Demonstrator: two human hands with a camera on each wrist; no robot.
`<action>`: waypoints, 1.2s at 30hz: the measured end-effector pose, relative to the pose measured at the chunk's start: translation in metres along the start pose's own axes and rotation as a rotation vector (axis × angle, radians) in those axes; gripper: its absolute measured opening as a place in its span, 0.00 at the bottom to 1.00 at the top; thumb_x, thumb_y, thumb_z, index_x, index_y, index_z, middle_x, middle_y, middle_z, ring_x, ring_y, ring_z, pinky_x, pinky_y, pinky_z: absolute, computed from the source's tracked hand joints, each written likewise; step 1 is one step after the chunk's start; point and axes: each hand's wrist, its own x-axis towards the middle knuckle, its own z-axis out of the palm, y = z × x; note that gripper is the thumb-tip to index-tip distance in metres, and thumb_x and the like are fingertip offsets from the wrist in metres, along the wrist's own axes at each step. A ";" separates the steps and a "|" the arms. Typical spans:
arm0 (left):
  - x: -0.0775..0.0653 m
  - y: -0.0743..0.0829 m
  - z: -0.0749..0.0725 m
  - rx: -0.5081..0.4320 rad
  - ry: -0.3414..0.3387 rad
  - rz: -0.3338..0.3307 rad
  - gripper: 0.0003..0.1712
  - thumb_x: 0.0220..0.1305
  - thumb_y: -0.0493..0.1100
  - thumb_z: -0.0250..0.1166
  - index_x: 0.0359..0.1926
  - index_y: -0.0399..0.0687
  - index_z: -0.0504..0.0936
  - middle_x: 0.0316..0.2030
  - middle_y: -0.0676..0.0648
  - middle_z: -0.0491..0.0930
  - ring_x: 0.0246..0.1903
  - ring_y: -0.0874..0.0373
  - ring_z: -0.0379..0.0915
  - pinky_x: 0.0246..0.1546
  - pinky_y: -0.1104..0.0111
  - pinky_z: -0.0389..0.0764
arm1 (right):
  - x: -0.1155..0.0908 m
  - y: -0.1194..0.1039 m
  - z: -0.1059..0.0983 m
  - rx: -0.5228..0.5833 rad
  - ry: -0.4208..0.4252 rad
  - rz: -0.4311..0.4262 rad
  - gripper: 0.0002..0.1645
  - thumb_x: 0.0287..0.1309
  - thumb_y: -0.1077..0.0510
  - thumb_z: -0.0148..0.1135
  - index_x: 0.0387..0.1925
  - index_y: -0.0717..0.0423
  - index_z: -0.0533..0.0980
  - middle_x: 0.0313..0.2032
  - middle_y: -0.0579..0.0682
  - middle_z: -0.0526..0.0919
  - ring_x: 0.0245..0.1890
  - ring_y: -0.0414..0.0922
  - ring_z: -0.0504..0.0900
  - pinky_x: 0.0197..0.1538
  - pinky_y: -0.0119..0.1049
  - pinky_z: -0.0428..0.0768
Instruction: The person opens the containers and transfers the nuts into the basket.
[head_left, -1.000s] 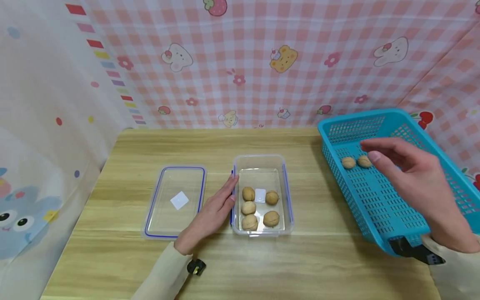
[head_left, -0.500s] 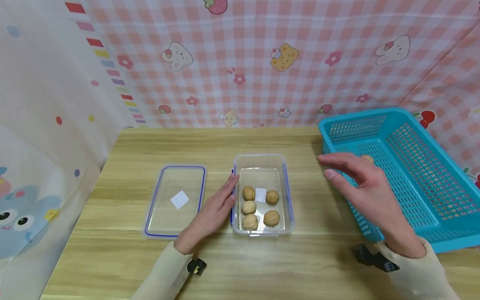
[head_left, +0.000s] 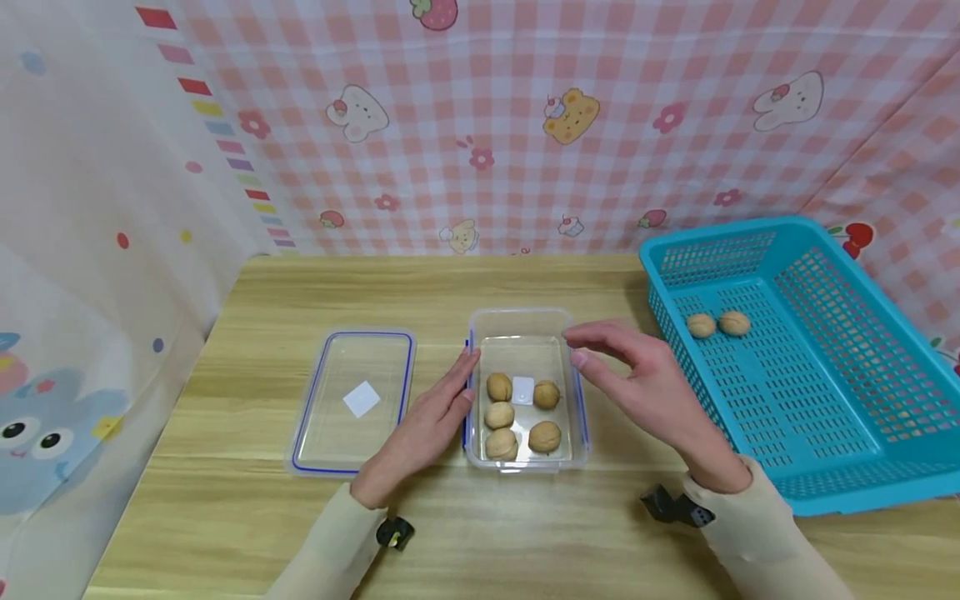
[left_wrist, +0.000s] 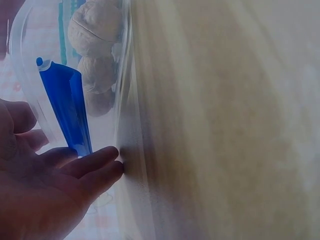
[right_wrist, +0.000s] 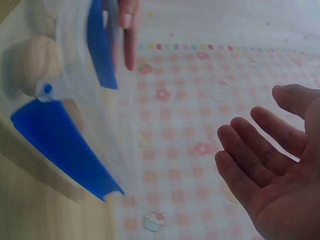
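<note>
A clear plastic food box [head_left: 521, 350] with blue side clips holds several walnuts [head_left: 544, 436] and a small white square, mostly in its near half. My left hand [head_left: 420, 435] rests along the box's left side, fingers fairly straight; the left wrist view shows this hand [left_wrist: 60, 182] beside a hanging blue clip [left_wrist: 69, 105]. Over the box's right rim in the head view, my right hand [head_left: 641, 383] hovers with bent, spread fingers. Nothing lies in that hand [right_wrist: 280, 170] in the right wrist view, where it is apart from the right blue clip [right_wrist: 62, 147].
A clear lid [head_left: 341, 362] with a blue seal lies flat left of the box, a white square on it. At the right stands a turquoise basket [head_left: 787, 375] with two walnuts [head_left: 717, 324] inside. A checked cloth [head_left: 480, 108] hangs behind the wooden table [head_left: 450, 287].
My right hand has moved left, from above the basket to the box's right side, uncovering the basket's two walnuts. The left hand stays against the box. The walnuts have not moved.
</note>
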 end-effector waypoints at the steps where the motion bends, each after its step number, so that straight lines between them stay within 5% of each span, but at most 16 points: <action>1: 0.000 0.000 0.000 0.000 0.000 0.001 0.31 0.84 0.44 0.46 0.83 0.55 0.53 0.81 0.47 0.48 0.79 0.50 0.47 0.78 0.52 0.54 | 0.002 0.002 0.003 0.004 -0.010 -0.004 0.13 0.71 0.61 0.65 0.54 0.55 0.84 0.53 0.46 0.85 0.55 0.43 0.83 0.62 0.34 0.80; 8: 0.000 0.001 0.000 -0.001 0.007 0.009 0.32 0.84 0.44 0.46 0.83 0.53 0.52 0.81 0.47 0.49 0.79 0.50 0.47 0.78 0.53 0.54 | 0.016 0.009 0.021 -0.025 -0.097 -0.035 0.14 0.69 0.58 0.68 0.54 0.54 0.85 0.52 0.49 0.86 0.54 0.46 0.84 0.60 0.50 0.83; 19: 0.000 0.000 -0.001 -0.014 -0.007 -0.009 0.32 0.85 0.46 0.45 0.83 0.55 0.52 0.81 0.47 0.49 0.79 0.50 0.47 0.78 0.53 0.53 | 0.035 0.023 0.040 -0.094 -0.240 -0.140 0.17 0.69 0.55 0.68 0.57 0.54 0.83 0.56 0.48 0.85 0.57 0.46 0.83 0.61 0.49 0.81; 36: 0.000 0.000 -0.001 -0.011 -0.002 -0.002 0.32 0.84 0.45 0.46 0.83 0.53 0.52 0.81 0.49 0.49 0.79 0.52 0.47 0.78 0.53 0.53 | 0.063 0.036 0.053 -0.209 -0.595 -0.161 0.23 0.66 0.56 0.71 0.60 0.57 0.82 0.64 0.55 0.80 0.67 0.53 0.76 0.69 0.52 0.74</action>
